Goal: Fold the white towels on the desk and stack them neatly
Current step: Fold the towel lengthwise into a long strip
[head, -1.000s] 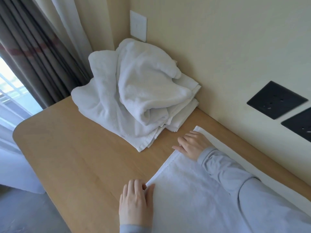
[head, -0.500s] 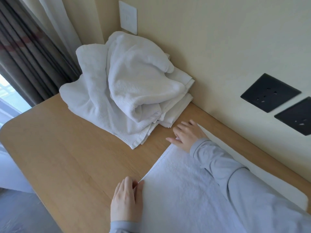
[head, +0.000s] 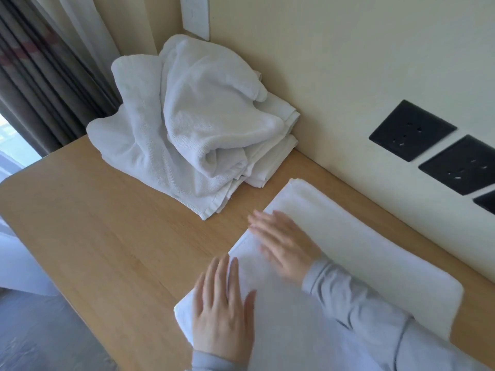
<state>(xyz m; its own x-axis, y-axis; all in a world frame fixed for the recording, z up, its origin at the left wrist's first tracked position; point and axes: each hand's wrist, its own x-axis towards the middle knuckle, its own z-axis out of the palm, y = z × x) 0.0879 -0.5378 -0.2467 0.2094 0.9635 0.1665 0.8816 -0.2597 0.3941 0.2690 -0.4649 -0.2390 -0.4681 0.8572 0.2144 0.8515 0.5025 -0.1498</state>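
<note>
A folded white towel (head: 356, 253) lies flat on the wooden desk (head: 107, 236) along the wall. My left hand (head: 222, 311) rests flat, fingers apart, on the towel's near left corner. Just beyond it my right hand (head: 284, 242), blurred by motion, lies flat with spread fingers on the towel's left edge. Neither hand grips the cloth. A heap of crumpled white towels (head: 192, 124) sits in the desk's far corner, on top of some folded ones (head: 273, 164).
Black wall sockets (head: 412, 129) are set in the cream wall on the right. A white switch plate (head: 195, 16) is above the heap. Grey and white curtains (head: 48, 76) hang at the left. The desk's rounded edge (head: 16, 183) drops to the floor at the left.
Both hands have slid along the towel's left edge toward each other, the right one pulling back from the far corner. The view has shifted, showing more of the folded towel.
</note>
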